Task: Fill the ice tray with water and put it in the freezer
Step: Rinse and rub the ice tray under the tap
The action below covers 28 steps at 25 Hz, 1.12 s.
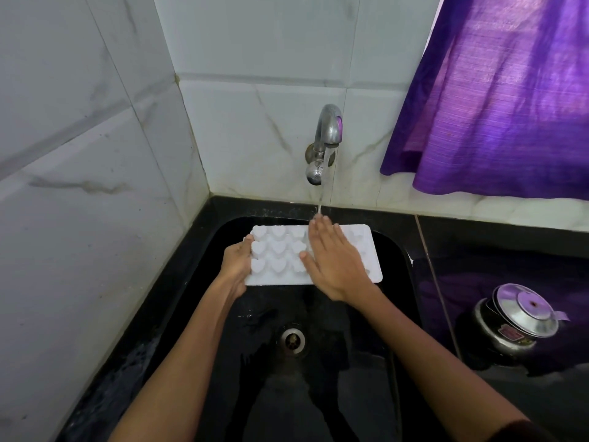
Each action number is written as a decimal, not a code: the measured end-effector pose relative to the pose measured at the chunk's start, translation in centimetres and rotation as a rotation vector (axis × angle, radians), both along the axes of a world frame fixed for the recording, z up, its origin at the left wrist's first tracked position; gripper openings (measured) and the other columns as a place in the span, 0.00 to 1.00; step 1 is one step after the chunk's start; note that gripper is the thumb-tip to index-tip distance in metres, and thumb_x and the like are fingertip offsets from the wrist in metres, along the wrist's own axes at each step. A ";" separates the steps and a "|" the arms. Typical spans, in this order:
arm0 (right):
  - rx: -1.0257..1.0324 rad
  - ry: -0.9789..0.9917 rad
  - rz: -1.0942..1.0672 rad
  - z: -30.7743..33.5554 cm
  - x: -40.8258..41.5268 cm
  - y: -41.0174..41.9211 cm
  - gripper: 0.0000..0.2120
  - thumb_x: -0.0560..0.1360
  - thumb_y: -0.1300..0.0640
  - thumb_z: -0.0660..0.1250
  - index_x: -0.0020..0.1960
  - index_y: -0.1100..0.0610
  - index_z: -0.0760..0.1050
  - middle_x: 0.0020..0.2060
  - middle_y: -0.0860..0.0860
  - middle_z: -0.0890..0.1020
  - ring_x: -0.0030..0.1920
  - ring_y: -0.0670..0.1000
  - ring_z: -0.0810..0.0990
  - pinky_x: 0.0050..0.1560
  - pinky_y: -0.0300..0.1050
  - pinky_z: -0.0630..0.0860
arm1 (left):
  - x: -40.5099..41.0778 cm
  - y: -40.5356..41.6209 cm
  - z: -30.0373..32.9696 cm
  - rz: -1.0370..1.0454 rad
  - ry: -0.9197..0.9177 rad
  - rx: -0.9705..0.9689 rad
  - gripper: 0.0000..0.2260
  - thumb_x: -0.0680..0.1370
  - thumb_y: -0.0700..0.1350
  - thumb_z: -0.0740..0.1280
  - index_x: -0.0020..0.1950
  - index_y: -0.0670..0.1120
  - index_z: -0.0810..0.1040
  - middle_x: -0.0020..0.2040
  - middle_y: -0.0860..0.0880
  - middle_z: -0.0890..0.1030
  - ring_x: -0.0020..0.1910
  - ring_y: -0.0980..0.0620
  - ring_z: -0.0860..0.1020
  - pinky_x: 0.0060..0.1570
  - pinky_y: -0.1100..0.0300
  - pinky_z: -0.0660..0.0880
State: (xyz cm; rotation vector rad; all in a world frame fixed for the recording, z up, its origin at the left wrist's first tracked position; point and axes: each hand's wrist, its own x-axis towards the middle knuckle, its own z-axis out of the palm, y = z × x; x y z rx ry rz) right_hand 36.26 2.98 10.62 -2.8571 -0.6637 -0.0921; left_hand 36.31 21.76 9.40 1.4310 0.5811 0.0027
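A white ice tray (277, 250) with heart-shaped moulds is held level over the black sink (395, 282), under the steel tap (328, 129). Water (325, 186) runs from the tap and strikes the fingertips of my right hand (334, 263). That hand lies flat across the middle and right of the tray, fingers straight. My left hand (237, 263) grips the tray's left end, thumb on top of the rim. The moulds under my right hand are hidden.
The sink drain (292, 341) lies below the tray in the wet basin. A steel pressure cooker (516, 327) stands on the black counter to the right. A purple curtain (497, 97) hangs at the upper right. White tiled walls close the left and back.
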 end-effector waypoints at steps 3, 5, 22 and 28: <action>0.016 0.032 0.131 -1.0 -2.7 -1.1 0.37 0.75 0.36 0.30 0.76 0.57 0.38 0.77 0.52 0.41 0.75 0.47 0.36 0.75 0.43 0.37 | 0.0 0.6 0.1 0.006 0.001 0.009 0.14 0.81 0.50 0.58 0.48 0.43 0.78 0.42 0.46 0.81 0.38 0.50 0.79 0.34 0.59 0.76; -0.005 0.029 0.108 -1.8 -3.4 -3.2 0.35 0.73 0.38 0.28 0.75 0.56 0.38 0.75 0.50 0.41 0.75 0.45 0.37 0.77 0.45 0.41 | -0.2 1.0 0.1 -0.001 0.002 0.021 0.14 0.81 0.50 0.58 0.46 0.43 0.78 0.43 0.46 0.81 0.38 0.50 0.79 0.33 0.59 0.76; -0.019 0.015 0.153 -0.7 -2.6 0.4 0.34 0.77 0.39 0.32 0.77 0.57 0.42 0.77 0.52 0.44 0.76 0.47 0.39 0.73 0.42 0.35 | -0.1 -1.6 0.3 -0.038 -0.030 -0.069 0.13 0.82 0.47 0.57 0.49 0.41 0.77 0.41 0.46 0.81 0.38 0.51 0.79 0.34 0.59 0.76; -0.004 -0.045 0.119 -0.1 -1.1 5.6 0.27 0.83 0.49 0.43 0.77 0.60 0.46 0.78 0.55 0.47 0.78 0.52 0.42 0.74 0.45 0.36 | -0.6 -2.4 0.3 -0.081 -0.051 -0.084 0.15 0.82 0.48 0.57 0.49 0.41 0.80 0.42 0.46 0.83 0.40 0.52 0.81 0.37 0.62 0.76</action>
